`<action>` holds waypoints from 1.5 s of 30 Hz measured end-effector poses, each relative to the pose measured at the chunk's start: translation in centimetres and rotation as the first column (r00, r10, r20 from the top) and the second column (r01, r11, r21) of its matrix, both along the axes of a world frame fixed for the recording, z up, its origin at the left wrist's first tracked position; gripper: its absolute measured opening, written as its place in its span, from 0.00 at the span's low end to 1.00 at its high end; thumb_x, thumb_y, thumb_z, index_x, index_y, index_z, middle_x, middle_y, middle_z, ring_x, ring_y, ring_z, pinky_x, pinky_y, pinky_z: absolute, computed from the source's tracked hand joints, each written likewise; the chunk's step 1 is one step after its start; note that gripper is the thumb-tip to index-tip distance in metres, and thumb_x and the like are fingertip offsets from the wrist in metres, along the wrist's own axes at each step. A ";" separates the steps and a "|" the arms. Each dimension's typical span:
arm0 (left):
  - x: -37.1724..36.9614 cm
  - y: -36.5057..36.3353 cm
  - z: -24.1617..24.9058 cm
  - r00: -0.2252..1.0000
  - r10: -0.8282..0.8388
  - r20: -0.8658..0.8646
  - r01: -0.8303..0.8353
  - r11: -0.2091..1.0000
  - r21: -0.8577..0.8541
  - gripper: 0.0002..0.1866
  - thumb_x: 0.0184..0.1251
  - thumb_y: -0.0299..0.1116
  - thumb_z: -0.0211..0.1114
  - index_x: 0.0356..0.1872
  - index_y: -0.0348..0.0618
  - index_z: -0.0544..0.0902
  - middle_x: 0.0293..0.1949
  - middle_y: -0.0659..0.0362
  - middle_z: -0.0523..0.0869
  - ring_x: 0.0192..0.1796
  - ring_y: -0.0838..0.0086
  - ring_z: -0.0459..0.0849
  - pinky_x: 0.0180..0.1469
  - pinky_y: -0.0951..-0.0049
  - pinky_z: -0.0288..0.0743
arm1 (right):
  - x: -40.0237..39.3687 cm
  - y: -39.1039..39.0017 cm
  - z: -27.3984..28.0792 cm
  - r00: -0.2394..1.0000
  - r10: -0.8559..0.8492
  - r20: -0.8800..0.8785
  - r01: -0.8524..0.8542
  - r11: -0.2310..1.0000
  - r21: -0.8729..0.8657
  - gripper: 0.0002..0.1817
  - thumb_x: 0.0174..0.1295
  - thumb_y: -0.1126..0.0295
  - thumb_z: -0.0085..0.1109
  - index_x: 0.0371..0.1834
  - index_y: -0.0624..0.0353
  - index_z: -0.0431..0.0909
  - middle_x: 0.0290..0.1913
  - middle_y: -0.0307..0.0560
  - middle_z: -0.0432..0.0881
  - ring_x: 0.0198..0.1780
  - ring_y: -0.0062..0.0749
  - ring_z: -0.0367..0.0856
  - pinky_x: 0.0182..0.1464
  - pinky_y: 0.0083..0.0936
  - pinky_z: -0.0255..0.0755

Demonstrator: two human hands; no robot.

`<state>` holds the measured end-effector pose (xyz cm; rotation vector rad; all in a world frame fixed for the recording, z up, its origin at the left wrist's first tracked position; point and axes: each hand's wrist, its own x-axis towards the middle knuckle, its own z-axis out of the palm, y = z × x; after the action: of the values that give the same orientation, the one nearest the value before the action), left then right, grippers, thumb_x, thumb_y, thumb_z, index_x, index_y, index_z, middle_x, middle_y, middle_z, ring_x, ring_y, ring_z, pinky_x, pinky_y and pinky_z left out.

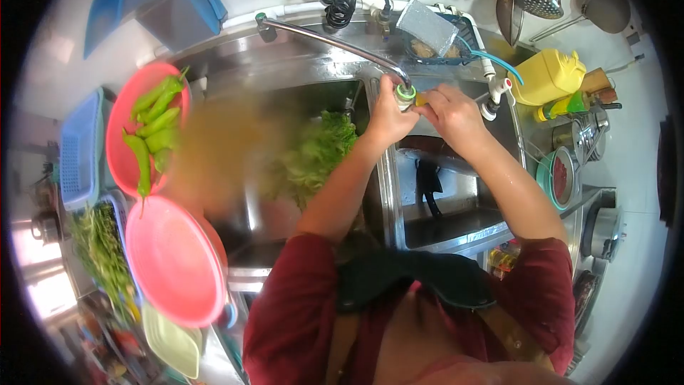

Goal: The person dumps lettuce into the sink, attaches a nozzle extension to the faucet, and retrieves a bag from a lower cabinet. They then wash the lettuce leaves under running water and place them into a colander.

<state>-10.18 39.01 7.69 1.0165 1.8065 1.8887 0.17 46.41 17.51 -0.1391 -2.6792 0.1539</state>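
Observation:
A metal faucet [335, 44] reaches across the double sink, with a white and green fitting [405, 97] at its end. My left hand [389, 115] is closed around this fitting. Just right of it, my right hand [450, 115] pinches a small yellow piece [420, 100] against the fitting's side. Leafy green lettuce [324, 153] lies in the left basin, below and left of my hands. Under my right forearm, the right basin [449, 189] holds a dark object and a black strip.
At the left are a pink basin of green peppers [158, 120], a second pink basin [174, 260], a blue basket [80, 150] and green vegetables [103, 242]. A yellow jug [545, 78] and a bowl [561, 177] stand at the right. A blur covers part of the left side.

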 end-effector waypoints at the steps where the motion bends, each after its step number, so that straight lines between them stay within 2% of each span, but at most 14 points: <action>1: -0.4 -0.1 -0.6 0.998 -0.041 -0.046 0.042 0.999 0.023 0.28 0.44 0.26 0.69 0.43 0.41 0.60 0.34 0.53 0.73 0.37 0.66 0.75 0.42 0.68 0.70 | 0.0 0.2 -0.4 1.000 0.005 -0.004 -0.005 1.000 -0.021 0.10 0.46 0.67 0.63 0.27 0.59 0.74 0.26 0.47 0.74 0.29 0.44 0.76 0.30 0.34 0.71; 13: -0.8 0.2 -1.3 0.985 -0.028 -0.168 0.028 1.000 -0.004 0.26 0.50 0.26 0.65 0.45 0.36 0.57 0.35 0.48 0.72 0.39 0.62 0.76 0.43 0.65 0.70 | 0.0 0.0 -2.7 0.977 -0.177 0.121 0.213 0.865 -0.454 0.10 0.57 0.66 0.56 0.25 0.62 0.74 0.24 0.50 0.78 0.23 0.45 0.76 0.25 0.33 0.68; 16: -0.9 0.3 -1.4 0.990 -0.082 -0.115 0.077 0.996 -0.042 0.25 0.51 0.24 0.63 0.45 0.35 0.57 0.35 0.47 0.72 0.39 0.60 0.77 0.42 0.64 0.70 | -0.5 0.8 -2.4 0.912 -0.112 0.395 0.379 -0.139 -0.915 0.13 0.64 0.63 0.48 0.31 0.62 0.75 0.20 0.39 0.74 0.19 0.18 0.68 0.18 0.17 0.60; 22: -1.0 0.0 -1.5 0.977 -0.049 -0.209 0.039 0.998 -0.053 0.25 0.51 0.23 0.62 0.46 0.35 0.56 0.36 0.46 0.73 0.40 0.57 0.78 0.43 0.63 0.70 | -0.1 0.4 -2.6 0.869 -0.185 0.459 0.480 0.088 -0.873 0.12 0.63 0.61 0.49 0.35 0.60 0.73 0.23 0.37 0.74 0.20 0.17 0.68 0.18 0.16 0.60; 23: -1.0 0.0 -1.7 0.975 -0.042 -0.217 0.030 0.998 -0.060 0.26 0.51 0.23 0.62 0.46 0.35 0.56 0.36 0.46 0.73 0.40 0.57 0.78 0.43 0.63 0.70 | 0.4 0.9 -4.2 0.946 -0.262 0.192 0.314 0.587 -0.746 0.11 0.62 0.62 0.51 0.35 0.61 0.72 0.23 0.38 0.74 0.22 0.20 0.71 0.21 0.20 0.64; 25: -0.8 -0.1 -1.0 0.972 -0.031 -0.231 0.014 0.997 -0.073 0.26 0.51 0.23 0.62 0.47 0.35 0.56 0.37 0.45 0.72 0.41 0.57 0.77 0.44 0.64 0.70 | 0.2 0.1 -3.3 0.983 -0.181 0.013 0.170 0.893 -0.416 0.10 0.62 0.65 0.51 0.31 0.62 0.72 0.20 0.41 0.72 0.22 0.25 0.71 0.23 0.26 0.65; 29: -0.6 0.3 -1.1 0.982 -0.014 -0.187 0.001 0.998 -0.070 0.27 0.51 0.24 0.63 0.47 0.35 0.55 0.38 0.45 0.72 0.41 0.57 0.77 0.44 0.64 0.69 | -0.1 0.9 -4.9 0.986 -0.107 -0.128 0.100 0.993 -0.058 0.11 0.64 0.65 0.49 0.29 0.61 0.71 0.19 0.40 0.70 0.21 0.24 0.71 0.20 0.27 0.64; 30: -0.6 0.4 -1.4 0.982 -0.012 -0.189 0.001 0.998 -0.059 0.27 0.51 0.24 0.63 0.47 0.35 0.55 0.38 0.45 0.72 0.41 0.57 0.77 0.44 0.65 0.69 | -0.3 1.6 -5.3 0.981 -0.190 0.032 0.159 0.705 -0.691 0.11 0.64 0.65 0.48 0.29 0.61 0.71 0.19 0.39 0.70 0.21 0.23 0.70 0.19 0.26 0.63; 31: -0.6 0.5 -1.6 0.982 -0.009 -0.190 0.000 0.999 -0.048 0.27 0.52 0.24 0.63 0.47 0.35 0.55 0.38 0.45 0.72 0.41 0.57 0.77 0.44 0.65 0.69 | -0.5 2.3 -5.4 0.968 -0.146 0.207 0.218 0.070 -0.973 0.11 0.65 0.64 0.47 0.29 0.60 0.71 0.19 0.39 0.70 0.21 0.22 0.70 0.17 0.25 0.62; 32: -0.7 0.6 -1.8 0.982 -0.008 -0.190 -0.006 0.997 -0.075 0.27 0.51 0.24 0.63 0.47 0.35 0.55 0.38 0.45 0.72 0.41 0.57 0.77 0.45 0.65 0.69 | -0.5 2.8 -5.5 0.952 0.004 0.306 0.248 -0.594 -0.765 0.12 0.65 0.64 0.45 0.29 0.60 0.71 0.19 0.38 0.70 0.21 0.21 0.70 0.15 0.23 0.61; 37: -0.8 -0.3 -1.4 0.986 -0.081 -0.146 0.051 0.979 -0.197 0.29 0.50 0.25 0.65 0.48 0.36 0.55 0.42 0.44 0.72 0.44 0.56 0.77 0.45 0.64 0.70 | -0.2 0.6 -4.2 0.920 -0.265 0.289 0.356 0.251 -0.900 0.11 0.65 0.65 0.46 0.29 0.60 0.71 0.19 0.40 0.72 0.22 0.22 0.71 0.16 0.23 0.62; 41: -0.2 -2.4 -0.8 0.952 0.009 -0.305 -0.024 0.999 -0.043 0.38 0.47 0.24 0.67 0.57 0.36 0.52 0.46 0.45 0.71 0.49 0.59 0.75 0.51 0.65 0.68 | 0.3 -0.4 -4.3 0.987 -0.147 -0.061 0.112 0.915 -0.388 0.11 0.63 0.66 0.49 0.28 0.61 0.71 0.19 0.43 0.73 0.21 0.25 0.71 0.20 0.26 0.64; 43: 0.0 -5.0 -0.4 0.921 0.060 -0.386 -0.057 0.998 0.020 0.43 0.47 0.23 0.68 0.61 0.36 0.50 0.48 0.46 0.71 0.50 0.61 0.74 0.54 0.66 0.66 | 0.0 -0.3 -5.3 0.980 -0.183 -0.072 0.139 0.902 -0.409 0.11 0.64 0.66 0.48 0.27 0.61 0.71 0.19 0.41 0.72 0.20 0.23 0.69 0.19 0.22 0.63; 45: 0.8 -8.5 -1.6 0.949 0.051 -0.311 -0.044 0.999 0.031 0.44 0.46 0.22 0.67 0.63 0.37 0.49 0.49 0.48 0.70 0.50 0.63 0.73 0.56 0.66 0.64 | -0.4 -0.3 -6.5 0.956 -0.259 0.140 0.233 0.376 -0.897 0.12 0.64 0.66 0.47 0.26 0.60 0.71 0.19 0.39 0.71 0.19 0.21 0.68 0.17 0.19 0.61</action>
<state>-9.35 30.52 6.11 1.3569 1.9972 1.8653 -0.26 46.14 10.97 -0.8663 -2.1633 1.5158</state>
